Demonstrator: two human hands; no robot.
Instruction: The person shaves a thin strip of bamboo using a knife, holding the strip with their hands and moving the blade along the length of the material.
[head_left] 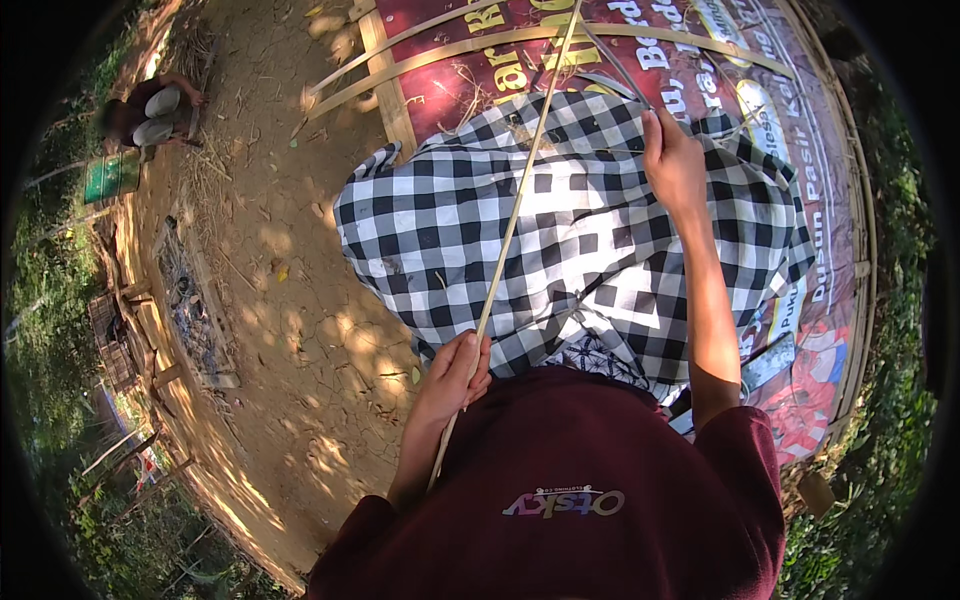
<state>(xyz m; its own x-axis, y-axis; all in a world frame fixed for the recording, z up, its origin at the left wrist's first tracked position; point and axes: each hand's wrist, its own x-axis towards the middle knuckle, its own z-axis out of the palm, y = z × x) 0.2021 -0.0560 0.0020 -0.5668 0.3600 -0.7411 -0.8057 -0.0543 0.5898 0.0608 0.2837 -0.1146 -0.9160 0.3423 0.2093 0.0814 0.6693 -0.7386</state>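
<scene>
A long, thin bamboo strip (512, 225) runs slantwise across my lap, from below my left hand up past the top edge. My left hand (458, 382) is closed round its lower part. My right hand (675, 165) grips a slim grey knife (622, 72), whose narrow blade points up and left to the strip near the top of the view. Whether blade and strip touch there, I cannot tell. Over my legs is spread a black-and-white checked cloth (430, 235), with some small shavings on it.
Under the cloth lies a printed red banner (440, 90) on a bamboo-edged platform, with curved bamboo strips (430, 52) across it. Dry cracked earth (300, 300) stretches to the left, with an ash patch (190, 300). Another person (155, 110) crouches at the far left near a green panel (110, 177).
</scene>
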